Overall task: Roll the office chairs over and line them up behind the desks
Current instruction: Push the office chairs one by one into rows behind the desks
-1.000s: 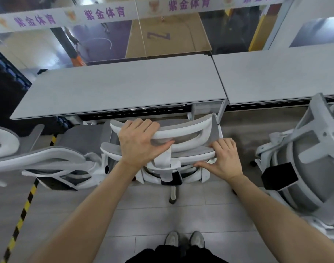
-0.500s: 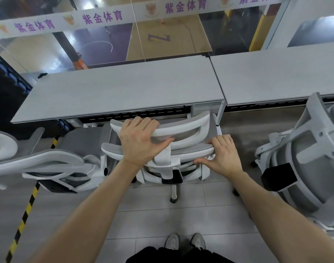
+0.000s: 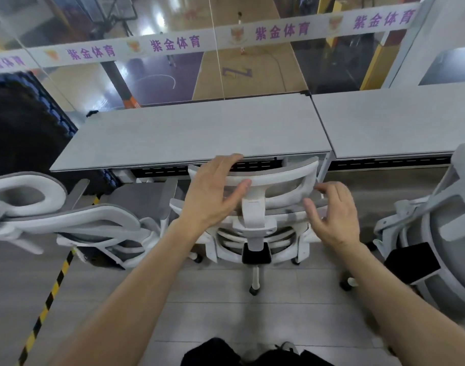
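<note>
Two neighbouring chairs (image 3: pixel 67 223) flanking middle chair (image 3: pixel 268 191)

A white-framed, grey-mesh office chair (image 3: pixel 255 207) stands upright at frame centre, its back toward the camera, seat tucked under the left grey desk (image 3: pixel 189 133); a second chair (image 3: pixel 75 220) stands at left; a third (image 3: pixel 437 233) at the right edge, behind the right desk (image 3: pixel 400 120).

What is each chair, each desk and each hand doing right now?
Middle chair: upright, tucked at the left desk, nobody holding it.
Left chair: beside it, turned sideways.
Right chair: apart, turned away.
Left desk: bare top.
Right desk: bare top.
Left hand: open, over the headrest.
Right hand: open, hovering.
</note>
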The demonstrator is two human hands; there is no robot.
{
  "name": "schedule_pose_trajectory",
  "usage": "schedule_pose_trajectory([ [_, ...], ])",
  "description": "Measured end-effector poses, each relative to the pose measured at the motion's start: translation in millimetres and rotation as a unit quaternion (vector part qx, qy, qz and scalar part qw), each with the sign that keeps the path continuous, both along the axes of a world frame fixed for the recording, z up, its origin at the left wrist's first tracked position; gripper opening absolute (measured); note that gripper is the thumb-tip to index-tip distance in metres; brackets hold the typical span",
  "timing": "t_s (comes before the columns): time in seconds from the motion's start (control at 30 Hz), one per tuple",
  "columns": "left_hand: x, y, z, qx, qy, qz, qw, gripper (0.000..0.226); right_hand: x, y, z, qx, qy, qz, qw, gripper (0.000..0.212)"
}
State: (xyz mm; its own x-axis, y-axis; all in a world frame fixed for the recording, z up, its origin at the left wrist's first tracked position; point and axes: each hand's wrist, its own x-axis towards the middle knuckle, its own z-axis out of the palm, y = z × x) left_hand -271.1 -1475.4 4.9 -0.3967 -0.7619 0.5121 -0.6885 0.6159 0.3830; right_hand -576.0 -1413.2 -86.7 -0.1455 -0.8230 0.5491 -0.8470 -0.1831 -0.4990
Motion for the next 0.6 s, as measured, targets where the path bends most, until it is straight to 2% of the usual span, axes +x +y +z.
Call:
schedule_pose_trajectory([
  [0.1,53,-5,3,-0.020,0.027,0.039,0.999,0.041,66,-1,37,-0.155,0.018,0.014,0.988,0.020],
  [0.2,122,-23,-10,0.015,-0.029,0.093,0.995,0.035,159,-2,64,-0.194,0.089,0.122,0.969,0.015],
  [0.3,199,-44,-35,0.070,-0.164,0.147,0.973,0.041,246,-17,57,-0.056,0.159,0.199,0.965,0.014],
  [0.37,247,-57,-52,0.096,-0.243,0.163,0.951,0.050,290,-34,41,0.075,0.194,0.212,0.955,0.026],
  [0.47,305,-69,-71,0.130,-0.343,0.183,0.912,0.053,330,-60,18,0.213,0.222,0.189,0.933,0.048],
  [0.6,354,-86,-89,0.183,-0.424,0.199,0.864,0.062,345,-89,-5,0.327,0.265,0.096,0.902,0.070],
])
